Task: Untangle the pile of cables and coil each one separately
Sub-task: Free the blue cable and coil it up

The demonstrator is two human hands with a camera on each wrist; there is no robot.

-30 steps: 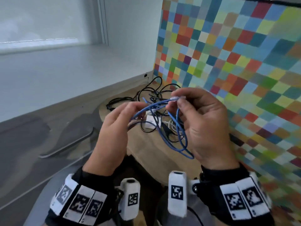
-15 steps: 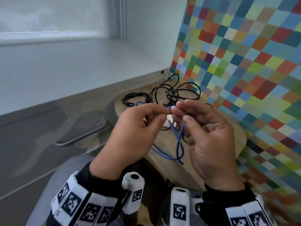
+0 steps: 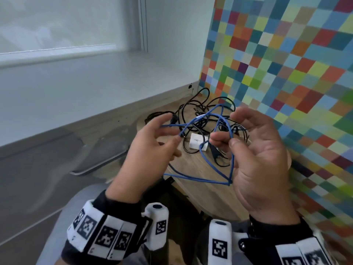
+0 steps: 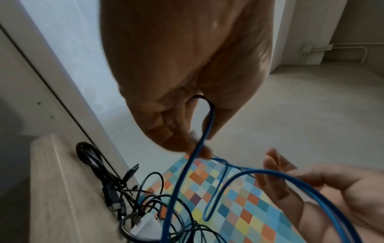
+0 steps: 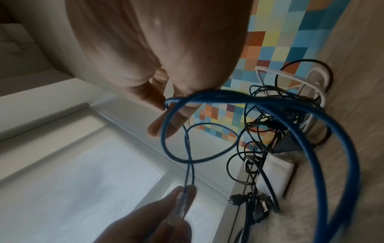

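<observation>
A blue cable [image 3: 200,180] hangs in loose loops between my two hands above the round wooden table [image 3: 200,197]. My left hand [image 3: 172,131] pinches it near its clear plug end between thumb and fingers; the pinch shows in the left wrist view [image 4: 199,148]. My right hand [image 3: 225,138] holds several loops, with the cable [image 5: 270,101] running over its curled fingers. Behind the hands a tangled pile of black cables [image 3: 200,111] lies on the table, with a white adapter [image 3: 196,143] in it. A thick blue arc [image 4: 259,171] crosses the left wrist view.
A multicoloured checkered panel [image 3: 286,73] stands close on the right, right behind the table. A white window ledge [image 3: 76,92] runs along the left and back. A white cable [image 5: 290,78] also lies in the pile.
My hands have moved apart from nearly touching, and the blue loops have spread wide between them. The head view has also shifted.
</observation>
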